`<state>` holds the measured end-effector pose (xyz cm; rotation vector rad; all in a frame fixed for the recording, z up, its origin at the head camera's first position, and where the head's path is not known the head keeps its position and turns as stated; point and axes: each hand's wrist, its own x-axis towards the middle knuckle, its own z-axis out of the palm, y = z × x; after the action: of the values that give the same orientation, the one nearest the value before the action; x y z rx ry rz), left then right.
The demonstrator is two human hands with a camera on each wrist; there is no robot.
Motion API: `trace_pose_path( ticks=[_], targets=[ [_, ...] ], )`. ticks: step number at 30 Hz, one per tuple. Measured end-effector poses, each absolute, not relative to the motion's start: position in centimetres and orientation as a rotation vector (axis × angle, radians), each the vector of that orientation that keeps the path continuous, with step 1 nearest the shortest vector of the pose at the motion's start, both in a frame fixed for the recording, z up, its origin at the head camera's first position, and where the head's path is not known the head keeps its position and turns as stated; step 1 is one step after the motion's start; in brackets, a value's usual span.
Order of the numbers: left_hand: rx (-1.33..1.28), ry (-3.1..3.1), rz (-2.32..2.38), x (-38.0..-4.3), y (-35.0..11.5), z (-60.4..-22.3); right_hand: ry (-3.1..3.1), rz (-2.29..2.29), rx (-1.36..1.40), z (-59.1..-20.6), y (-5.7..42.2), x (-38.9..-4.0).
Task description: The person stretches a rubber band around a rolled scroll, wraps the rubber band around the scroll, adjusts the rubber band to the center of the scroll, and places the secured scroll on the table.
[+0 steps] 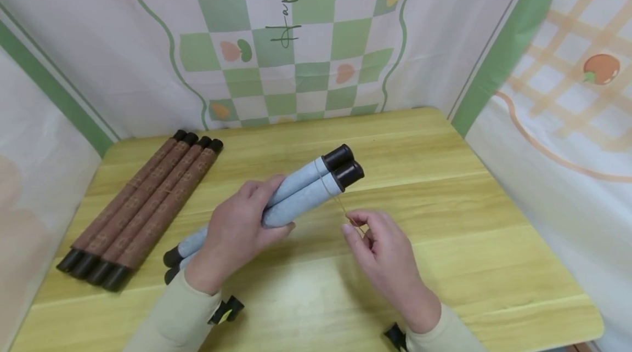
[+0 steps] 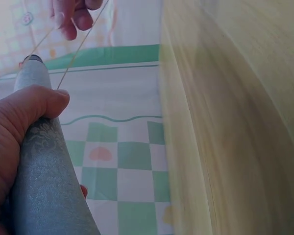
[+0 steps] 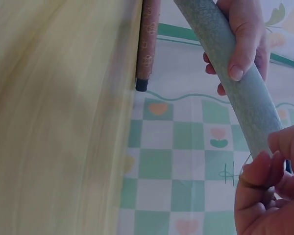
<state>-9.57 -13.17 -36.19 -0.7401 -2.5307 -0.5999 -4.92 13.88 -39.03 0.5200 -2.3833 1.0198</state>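
Two light blue rolled scrolls (image 1: 308, 198) with black end knobs lie side by side, held at a slant above the table. My left hand (image 1: 237, 234) grips both round the middle, thumb along the near one, as the left wrist view shows on the blue patterned scroll (image 2: 44, 166). Around their far end runs a thin yellowish rubber band (image 1: 342, 205). My right hand (image 1: 387, 253) pinches it between thumb and fingers and draws a loop out toward the near right. Two taut strands show in the left wrist view.
Several brown patterned scrolls (image 1: 148, 204) with black ends lie in a row on the left of the wooden table (image 1: 469, 242). Printed cloth (image 1: 316, 39) hangs behind the table and at both sides.
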Motion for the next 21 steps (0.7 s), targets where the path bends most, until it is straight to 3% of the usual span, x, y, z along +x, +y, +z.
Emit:
trace_pose_path(
  ticks=[12, 21],
  targets=[
    [-0.802, -2.566, -0.628, -9.1, -12.9, -36.8, -1.838, 0.675, 1.117, -37.9, 12.4, -5.9],
    [-0.836, -2.551, -0.648, -8.7, -12.7, -36.6, -1.703, 0.773, 1.265, -37.0, 11.8, -6.4]
  ],
)
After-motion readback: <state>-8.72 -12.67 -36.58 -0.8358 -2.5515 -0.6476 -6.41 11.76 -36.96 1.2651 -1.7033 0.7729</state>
